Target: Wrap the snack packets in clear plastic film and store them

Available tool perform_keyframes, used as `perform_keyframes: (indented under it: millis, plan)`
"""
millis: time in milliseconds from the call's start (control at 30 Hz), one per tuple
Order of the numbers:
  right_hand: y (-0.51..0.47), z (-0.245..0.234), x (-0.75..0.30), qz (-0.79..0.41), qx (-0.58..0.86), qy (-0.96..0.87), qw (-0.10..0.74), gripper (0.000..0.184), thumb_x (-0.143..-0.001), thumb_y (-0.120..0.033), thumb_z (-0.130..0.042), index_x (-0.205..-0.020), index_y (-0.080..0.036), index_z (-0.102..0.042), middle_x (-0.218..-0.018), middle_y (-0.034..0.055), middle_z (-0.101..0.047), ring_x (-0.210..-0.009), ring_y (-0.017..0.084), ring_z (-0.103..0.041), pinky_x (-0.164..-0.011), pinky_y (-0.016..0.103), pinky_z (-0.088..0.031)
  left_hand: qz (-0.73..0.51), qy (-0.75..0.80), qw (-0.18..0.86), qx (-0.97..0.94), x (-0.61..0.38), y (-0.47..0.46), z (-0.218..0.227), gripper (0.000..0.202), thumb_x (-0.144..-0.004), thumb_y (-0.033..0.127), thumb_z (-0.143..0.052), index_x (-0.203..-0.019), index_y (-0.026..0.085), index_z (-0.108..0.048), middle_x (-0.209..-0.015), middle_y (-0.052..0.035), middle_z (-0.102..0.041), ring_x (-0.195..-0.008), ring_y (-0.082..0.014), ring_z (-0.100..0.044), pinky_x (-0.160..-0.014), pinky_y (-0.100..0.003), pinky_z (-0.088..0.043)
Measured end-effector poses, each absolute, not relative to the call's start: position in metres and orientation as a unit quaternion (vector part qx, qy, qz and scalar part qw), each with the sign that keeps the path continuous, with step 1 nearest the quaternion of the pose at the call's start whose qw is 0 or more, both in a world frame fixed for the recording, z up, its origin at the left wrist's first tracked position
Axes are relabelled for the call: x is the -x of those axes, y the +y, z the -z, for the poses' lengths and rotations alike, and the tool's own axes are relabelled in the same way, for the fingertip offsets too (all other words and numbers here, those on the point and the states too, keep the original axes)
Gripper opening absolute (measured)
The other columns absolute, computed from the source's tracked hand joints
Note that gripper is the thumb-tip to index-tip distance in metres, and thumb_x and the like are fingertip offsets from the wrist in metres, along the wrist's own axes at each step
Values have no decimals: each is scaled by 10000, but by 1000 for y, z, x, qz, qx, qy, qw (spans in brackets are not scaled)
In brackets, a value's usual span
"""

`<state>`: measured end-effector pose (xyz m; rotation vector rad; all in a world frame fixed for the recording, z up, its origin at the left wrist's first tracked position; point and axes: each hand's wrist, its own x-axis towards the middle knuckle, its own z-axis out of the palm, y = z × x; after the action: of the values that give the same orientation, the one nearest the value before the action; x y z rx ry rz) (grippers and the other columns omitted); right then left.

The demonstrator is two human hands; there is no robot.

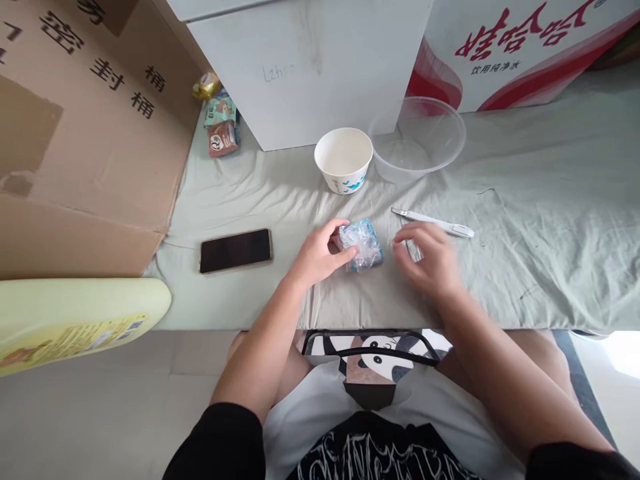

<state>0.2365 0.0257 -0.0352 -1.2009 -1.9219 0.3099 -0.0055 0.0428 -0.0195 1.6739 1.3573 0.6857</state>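
Observation:
My left hand [325,253] is closed around a small square packet [367,233] with blue edges and crumpled clear plastic over its top. Its thumb presses on the near side of the plastic. Just right of the packet, apart from it, my right hand [429,259] is slightly blurred, with thumb and forefinger curled together at the tips. Whether anything thin sits between those fingertips I cannot make out. A white utility knife [437,223] lies beyond the right hand. Behind the packet stand a white paper bowl [345,183] and a clear plastic bowl [420,157], side by side.
A phone [236,251] lies to the left on the wrinkled green cloth [285,193]. Small snack packs [223,137] sit at the back left. A cardboard box [95,160], a white box [310,73] and a red-and-white carton [510,60] border the surface.

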Motion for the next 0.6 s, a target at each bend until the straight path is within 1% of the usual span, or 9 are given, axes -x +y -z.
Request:
perform_keyframes:
  millis: [33,100,167,200,300,400,467,533,600]
  plan:
    - [28,36,-245,-73,542,-729,411,109,-934,-263,-585,-982,-234,-679,-995,89,-704,-964,271,-659,-909,460,-521,-256,550,398,-688,4,41,17,522,-825,362,-760,-1311,236,-615,-1223,-66,-705,-1124,-242,-661,-1046,-397,-526]
    - [33,42,-261,-10,642,-671,370,227,-904,-278,-595,-1104,-221,-686,-1132,133,-689,-1060,324,-630,-970,526,-485,-221,559,344,-721,1,37,11,587,-812,346,-781,-1361,252,-598,-1330,-84,-665,-1277,-288,-583,-1122,-441,-476]
    - [39,49,-273,-7,691,-652,311,315,-881,-293,-600,-1173,-209,-682,-1236,163,-659,-1140,361,-596,-999,567,-462,-191,568,312,-737,-3,33,6,610,-815,328,-779,-1390,262,-586,-1363,-94,-643,-1352,-315,-517,-1159,-477,-439]
    - [41,52,-277,-16,702,-653,285,306,-879,-303,-598,-1155,-208,-689,-1244,166,-657,-1156,369,-587,-1000,573,-459,-180,573,306,-739,-4,32,4,610,-813,324,-780,-1389,265,-588,-1335,-96,-650,-1342,-322,-517,-1152,-488,-441]
    - [46,55,-280,-32,709,-655,260,219,-900,-345,-571,-1008,-209,-705,-1144,159,-694,-1108,362,-605,-963,549,-471,-186,580,319,-727,-7,32,1,586,-784,298,-803,-1337,282,-612,-1232,-77,-655,-1217,-297,-583,-1070,-457,-498]
    - [44,47,-270,-55,688,-648,322,239,-929,-376,-535,-984,-210,-699,-998,128,-711,-911,292,-641,-846,450,-501,-247,590,333,-692,-7,34,3,563,-760,227,-809,-1291,300,-635,-1185,-52,-616,-1020,-218,-631,-948,-373,-549]
    - [40,40,-259,-118,653,-654,363,266,-957,-391,-504,-995,-221,-705,-863,78,-698,-740,227,-617,-728,368,-492,-293,616,324,-656,-6,37,7,564,-758,192,-800,-1289,298,-642,-1179,-52,-588,-922,-180,-621,-896,-348,-560]
    - [35,35,-248,-186,609,-672,378,299,-979,-404,-483,-983,-226,-723,-762,43,-677,-656,194,-596,-658,322,-469,-329,633,323,-622,-4,41,14,589,-752,190,-805,-1306,296,-636,-1196,-60,-569,-892,-167,-616,-876,-345,-568]
    - [31,33,-236,-224,572,-692,377,327,-991,-405,-477,-963,-219,-745,-733,41,-678,-652,186,-611,-639,303,-462,-357,625,351,-598,-2,44,21,589,-754,222,-814,-1311,292,-634,-1217,-68,-553,-894,-165,-626,-869,-345,-580]
